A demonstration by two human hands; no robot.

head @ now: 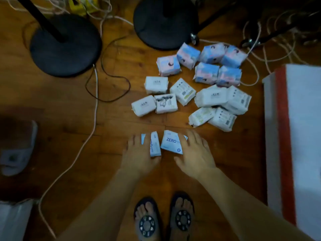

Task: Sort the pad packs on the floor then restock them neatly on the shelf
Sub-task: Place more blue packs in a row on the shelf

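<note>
Two white packs with blue "ZERO" lettering lie on the wooden floor just in front of my feet. My left hand (139, 152) lies over the left pack (155, 145), fingers spread and thumb beneath its near edge. My right hand (194, 152) rests flat on the right side of the other ZERO pack (171, 142). Further away lie several plain white packs (156, 84) in a loose group, and beyond them several pink-and-blue packs (188, 55). The shelf is not in view.
Two black round stand bases (66, 47) (163, 23) sit at the far side, with cables (94, 108) trailing across the floor. A white and red box (295, 136) stands at the right. A slipper (17, 148) lies at the left. My sandalled feet (165, 220) are at the bottom.
</note>
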